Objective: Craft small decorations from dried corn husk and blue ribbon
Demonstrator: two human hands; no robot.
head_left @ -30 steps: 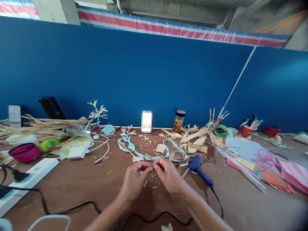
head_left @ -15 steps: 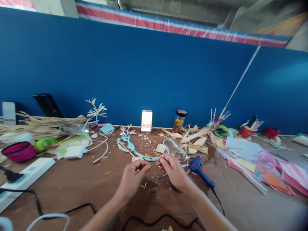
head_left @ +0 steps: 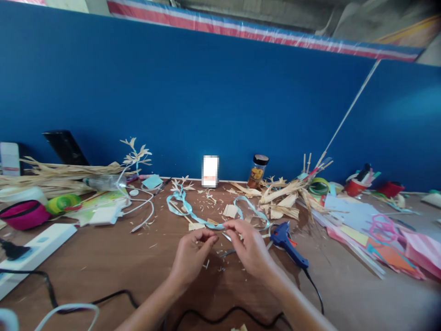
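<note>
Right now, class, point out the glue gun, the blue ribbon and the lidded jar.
Glue gun [head_left: 292, 250], head view: on the handle.
Blue ribbon [head_left: 199, 220], head view: stretch between its loops.
Lidded jar [head_left: 257, 175], head view: middle of its side.

Soft glare on blue partition [head_left: 206, 101]

Worn on the head, looking forward and down.
Set above the near side of the brown table [head_left: 131, 262], close behind the left hand [head_left: 191, 252] and right hand [head_left: 251, 244]; aimed across to the blue partition [head_left: 206, 92], wide enough to catch the grey ceiling [head_left: 262, 14] at the top edge.
</note>
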